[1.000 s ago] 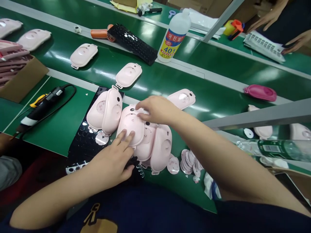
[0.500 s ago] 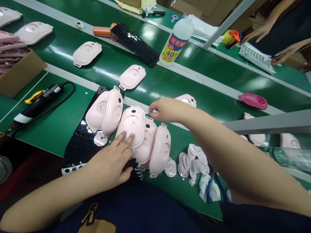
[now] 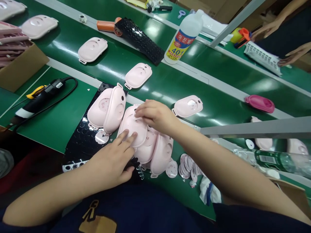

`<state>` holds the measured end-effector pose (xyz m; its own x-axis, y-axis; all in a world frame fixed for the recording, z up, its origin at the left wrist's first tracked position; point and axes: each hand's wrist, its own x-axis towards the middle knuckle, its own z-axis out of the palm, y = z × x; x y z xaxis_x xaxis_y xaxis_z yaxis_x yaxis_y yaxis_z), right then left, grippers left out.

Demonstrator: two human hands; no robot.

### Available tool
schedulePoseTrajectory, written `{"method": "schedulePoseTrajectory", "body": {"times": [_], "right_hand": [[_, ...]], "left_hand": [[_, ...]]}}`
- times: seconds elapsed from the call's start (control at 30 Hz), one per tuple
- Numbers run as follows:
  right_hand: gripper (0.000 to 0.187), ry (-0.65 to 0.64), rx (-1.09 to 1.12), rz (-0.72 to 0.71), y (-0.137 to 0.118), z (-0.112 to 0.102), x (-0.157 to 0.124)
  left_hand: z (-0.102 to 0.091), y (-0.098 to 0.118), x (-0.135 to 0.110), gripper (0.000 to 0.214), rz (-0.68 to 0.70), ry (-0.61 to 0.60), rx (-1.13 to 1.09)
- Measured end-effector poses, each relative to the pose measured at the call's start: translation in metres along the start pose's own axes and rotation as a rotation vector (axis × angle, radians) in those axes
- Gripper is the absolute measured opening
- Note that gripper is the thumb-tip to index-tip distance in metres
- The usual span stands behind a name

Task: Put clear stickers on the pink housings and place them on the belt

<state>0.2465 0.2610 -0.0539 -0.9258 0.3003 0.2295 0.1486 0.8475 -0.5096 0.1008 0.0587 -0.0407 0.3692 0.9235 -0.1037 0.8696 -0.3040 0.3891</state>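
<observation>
A pale pink oval plastic cover (image 3: 128,122) lies on top of other pink covers in front of me. My left hand (image 3: 116,153) rests on its lower part, fingers stretched out and spread. Over the cover's upper end, my right hand (image 3: 153,113) has its fingertips pinched together. Whatever they hold, if anything, is too small to make out. To the left, two more pink covers (image 3: 114,113) lean together on a sheet of black patterned film (image 3: 81,136). Round printed stickers (image 3: 186,166) are piled to the right, with a single round sticker (image 3: 171,168) beside them.
Several pink covers (image 3: 138,76) lie along the green belt (image 3: 160,81). A large white bottle (image 3: 183,37) stands behind. At left are a black corded tool (image 3: 43,97) and a cardboard box (image 3: 26,69). A metal bar (image 3: 255,128) crosses on the right. Another person's hands (image 3: 269,29) show at upper right.
My right hand has moved left, from beside the cover to over its upper end. My left hand stays on the cover. The view has shifted slightly.
</observation>
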Motion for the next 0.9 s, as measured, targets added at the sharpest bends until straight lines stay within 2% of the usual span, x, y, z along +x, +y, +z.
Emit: {"method": "schedulePoseTrajectory", "body": {"times": [0.1, 0.23, 0.37, 0.53, 0.77, 0.83, 0.9], "right_hand": [[0.026, -0.175, -0.02, -0.078, 0.004, 0.005, -0.013], [0.051, -0.382, -0.037, -0.09, 0.006, -0.004, -0.027], [0.056, -0.437, -0.026, -0.069, 0.007, -0.015, -0.026], [0.047, -0.531, -0.005, -0.06, 0.012, -0.026, -0.016], [0.054, -0.53, 0.032, -0.05, 0.011, -0.022, -0.008], [0.052, -0.481, 0.029, -0.048, 0.009, -0.022, -0.013], [0.054, -0.353, 0.03, 0.029, 0.01, -0.024, -0.021]], "left_hand": [[0.001, 0.0, -0.001, 0.026, -0.002, 0.016, -0.009], [0.002, -0.001, 0.0, 0.032, 0.009, 0.051, -0.001], [0.002, -0.001, 0.0, 0.032, 0.021, 0.06, 0.006], [0.002, -0.002, -0.002, 0.029, 0.009, 0.042, 0.007], [0.001, -0.001, 0.001, 0.031, -0.001, 0.01, 0.019], [0.001, -0.002, 0.0, 0.031, 0.006, 0.014, 0.019], [0.001, -0.004, -0.001, 0.032, 0.015, 0.02, 0.015]]}}
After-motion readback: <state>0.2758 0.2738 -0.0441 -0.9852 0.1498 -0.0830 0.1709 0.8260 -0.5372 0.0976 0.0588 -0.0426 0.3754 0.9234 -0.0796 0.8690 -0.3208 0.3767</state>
